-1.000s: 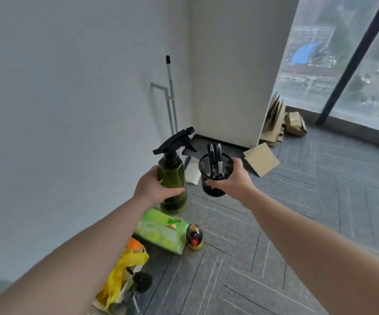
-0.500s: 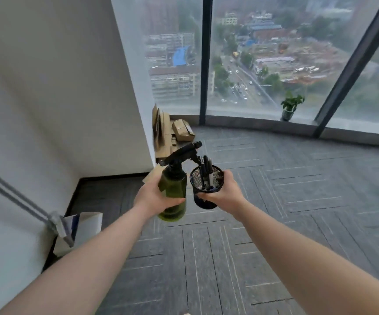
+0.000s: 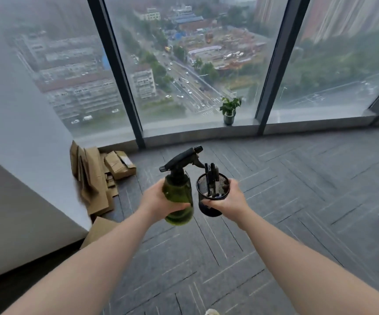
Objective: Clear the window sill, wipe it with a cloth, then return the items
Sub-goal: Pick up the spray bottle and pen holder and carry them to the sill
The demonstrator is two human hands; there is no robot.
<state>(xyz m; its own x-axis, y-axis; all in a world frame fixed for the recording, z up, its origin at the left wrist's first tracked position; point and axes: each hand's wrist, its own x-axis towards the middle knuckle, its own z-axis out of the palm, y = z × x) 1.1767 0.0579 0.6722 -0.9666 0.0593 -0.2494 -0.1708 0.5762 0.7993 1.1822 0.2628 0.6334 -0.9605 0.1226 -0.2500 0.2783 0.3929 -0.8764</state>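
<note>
The left hand (image 3: 159, 201) is gripping a green spray bottle (image 3: 179, 198) and the right hand (image 3: 229, 202) a mesh pen holder (image 3: 212, 196), likely being returned to the window sill (image 3: 184, 133) at twelve o'clock, calling for upright placement.

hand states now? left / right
Left hand: closed around the green spray bottle.
Right hand: closed around the black mesh pen holder.

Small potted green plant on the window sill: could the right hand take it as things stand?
Probably not yet. The right hand is full, wrapped around the black mesh pen cup, and the small potted green plant stands well beyond it across open grey floor. Nothing blocks the path; the person would need to step closer and free that hand.
</note>
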